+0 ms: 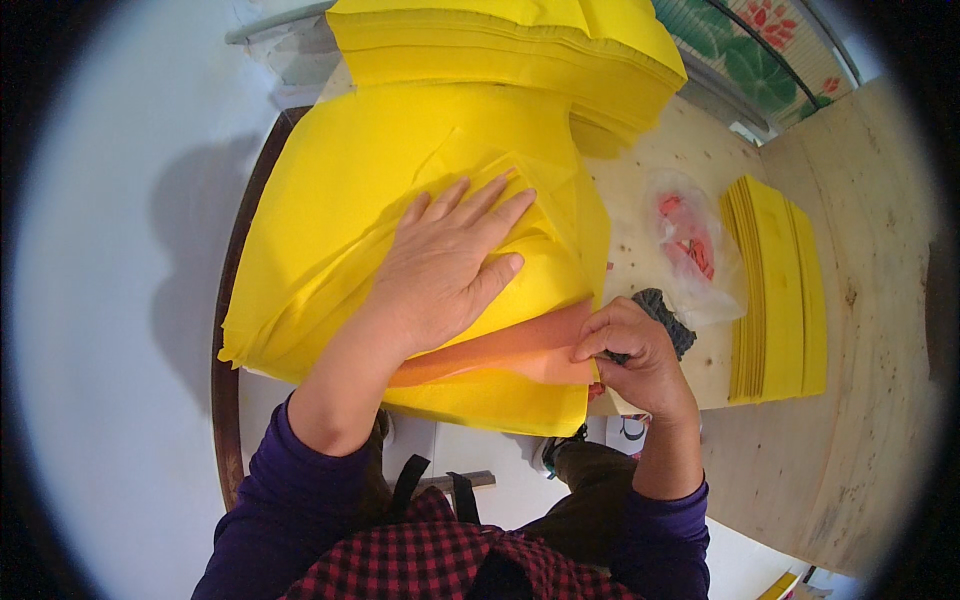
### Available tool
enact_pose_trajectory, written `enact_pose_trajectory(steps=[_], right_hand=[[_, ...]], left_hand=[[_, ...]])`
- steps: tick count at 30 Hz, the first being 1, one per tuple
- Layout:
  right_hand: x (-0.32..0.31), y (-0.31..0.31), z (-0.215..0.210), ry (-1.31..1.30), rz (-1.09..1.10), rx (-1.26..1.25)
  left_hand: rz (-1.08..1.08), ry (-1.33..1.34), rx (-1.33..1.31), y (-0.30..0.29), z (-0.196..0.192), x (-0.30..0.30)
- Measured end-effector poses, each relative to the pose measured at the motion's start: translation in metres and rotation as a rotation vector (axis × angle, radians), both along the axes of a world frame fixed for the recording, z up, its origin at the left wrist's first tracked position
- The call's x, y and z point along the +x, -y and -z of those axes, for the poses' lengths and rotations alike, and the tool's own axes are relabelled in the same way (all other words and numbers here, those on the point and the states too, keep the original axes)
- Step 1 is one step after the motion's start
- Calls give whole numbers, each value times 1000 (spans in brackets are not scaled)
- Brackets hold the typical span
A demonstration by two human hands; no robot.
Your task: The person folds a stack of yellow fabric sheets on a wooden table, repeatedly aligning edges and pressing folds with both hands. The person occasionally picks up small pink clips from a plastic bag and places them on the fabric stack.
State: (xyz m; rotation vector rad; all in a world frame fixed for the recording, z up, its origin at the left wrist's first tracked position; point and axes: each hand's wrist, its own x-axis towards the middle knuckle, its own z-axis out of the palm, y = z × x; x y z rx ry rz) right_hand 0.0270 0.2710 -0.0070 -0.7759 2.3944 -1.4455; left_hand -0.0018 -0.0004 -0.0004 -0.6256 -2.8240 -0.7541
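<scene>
Yellow paper sheets (400, 170) overhang table's (880, 330) near edge; left hand (445, 265) flat, open, pressing them; right hand (630, 350) pinches orange sheet (520, 355) (bare wood rightward).

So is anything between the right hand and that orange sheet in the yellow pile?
Nothing visible. The right hand already pinches the orange sheet at its right edge. The left hand lies flat on the yellow sheets over it, and a dark cloth sits behind the right hand, not between.

Head view — steeply down, close
</scene>
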Motion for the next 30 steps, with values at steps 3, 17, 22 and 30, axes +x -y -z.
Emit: enact_pose_trajectory(steps=[3, 17, 22, 30], right_hand=[[-2, -2, 1, -78, -43, 30], [-5, -9, -9, 6, -9, -112], [-13, 23, 1, -85, 443, -27], [-30, 58, 5, -271, 554, 105]], left_hand=[[0, -10, 2, 0, 0, 0], [3, 36, -10, 0, -1, 0], [0, 28, -9, -1, -2, 0], [-1, 16, -9, 0, 0, -2]])
